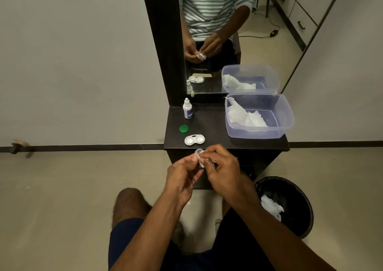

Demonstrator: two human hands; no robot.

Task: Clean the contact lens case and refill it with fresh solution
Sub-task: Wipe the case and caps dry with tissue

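The white contact lens case [194, 140] lies open on the dark shelf [215, 123], both wells facing up. A green cap [183, 129] sits beside it and a small white solution bottle [187, 109] stands farther back. Just below the shelf's front edge, my left hand [183, 177] pinches a small clear-white cap [199, 151]. My right hand [222, 167] pinches a bit of white tissue [201, 162] against that cap. Most of the tissue is hidden by my fingers.
A clear plastic tub [286, 123] holding white tissues stands on the right of the shelf. A mirror [228, 32] rises behind it. On the floor at the right, a black waste bin [298, 206] holds crumpled tissue. My knees are below the shelf.
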